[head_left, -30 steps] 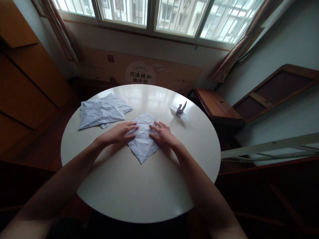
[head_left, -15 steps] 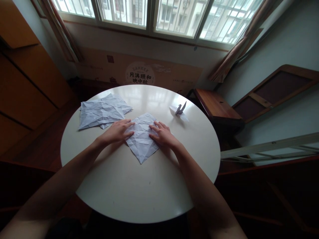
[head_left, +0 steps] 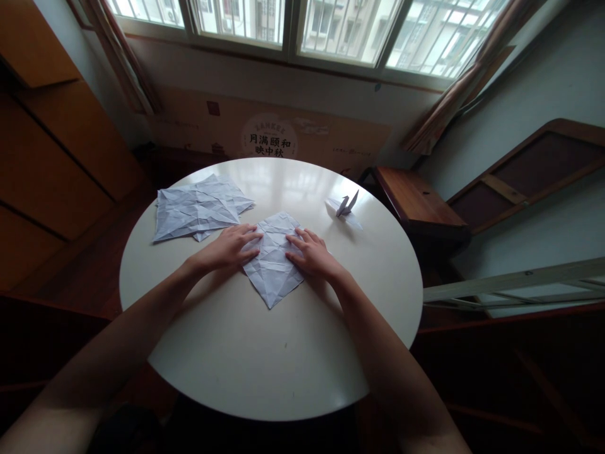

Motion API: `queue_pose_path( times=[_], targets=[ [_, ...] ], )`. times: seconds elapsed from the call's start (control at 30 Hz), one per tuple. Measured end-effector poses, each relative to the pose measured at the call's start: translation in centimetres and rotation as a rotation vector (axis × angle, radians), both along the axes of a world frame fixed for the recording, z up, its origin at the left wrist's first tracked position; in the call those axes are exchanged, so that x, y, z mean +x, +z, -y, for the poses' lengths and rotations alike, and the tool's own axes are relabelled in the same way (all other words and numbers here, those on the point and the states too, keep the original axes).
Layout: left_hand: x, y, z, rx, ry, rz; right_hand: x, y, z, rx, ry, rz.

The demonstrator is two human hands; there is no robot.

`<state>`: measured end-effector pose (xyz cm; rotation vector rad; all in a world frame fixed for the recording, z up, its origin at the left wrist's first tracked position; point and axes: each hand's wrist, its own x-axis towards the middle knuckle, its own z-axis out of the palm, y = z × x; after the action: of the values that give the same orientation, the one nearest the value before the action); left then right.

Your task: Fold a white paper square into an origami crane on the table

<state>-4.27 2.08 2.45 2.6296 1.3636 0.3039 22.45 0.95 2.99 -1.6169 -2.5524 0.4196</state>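
Note:
A creased sheet of white paper point(head_left: 273, 268) lies flat on the round white table point(head_left: 227, 359), turned so that one corner points toward me. On its left edge rests my left hand point(head_left: 234, 244), fingers stretched out and lying flat. My right hand point(head_left: 309, 252) lies on the right edge, its fingers spread over the creases. Both palms hide the sheet's side corners. Left of it are several more creased paper sheets point(head_left: 198, 208), loosely stacked. A folded paper crane point(head_left: 346, 207) stands farther back on the right.
Beyond the table's right side is a wooden stool or small desk point(head_left: 418, 198). A beige printed box or panel point(head_left: 316, 132) leans under the window point(head_left: 350, 28). Orange-brown cabinets point(head_left: 66, 139) stand at the left. A pale rail point(head_left: 520, 277) runs at the right.
The whole view has shifted slightly, so everything appears a little farther right and higher. Both hands keep their places on the sheet.

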Motion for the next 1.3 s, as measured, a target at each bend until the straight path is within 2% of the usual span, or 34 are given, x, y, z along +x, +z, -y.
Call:
queue_pose_path(
  times=[0.33,0.6,0.73,1.0,1.1,1.2,1.3],
  targets=[
    [-0.1,-0.2,-0.1,-0.024,-0.097,0.017,-0.1,0.2,0.1,-0.006,0.001,0.012],
    [0.2,0.1,0.1,-0.123,-0.063,-0.009,-0.1,0.0,-0.1,-0.003,0.0,0.002],
    [0.3,0.3,0.2,-0.116,-0.042,-0.025,-0.1,-0.1,0.0,0.009,-0.001,-0.004],
    [0.1,0.0,0.0,-0.108,-0.043,-0.018,-0.3,-0.7,-0.3,0.158,-0.051,-0.096],
    [0.0,-0.3,-0.1,-0.11,-0.063,-0.003,-0.4,-0.7,-0.4,0.178,0.01,-0.161],
    [0.0,-0.4,-0.1,-0.108,-0.064,-0.002,-0.4,-0.9,-0.4,0.132,0.106,-0.187],
    [-0.1,-0.3,-0.1,-0.125,-0.069,0.004,-0.3,-1.2,-0.4,0.081,0.138,-0.171]
  ],
)
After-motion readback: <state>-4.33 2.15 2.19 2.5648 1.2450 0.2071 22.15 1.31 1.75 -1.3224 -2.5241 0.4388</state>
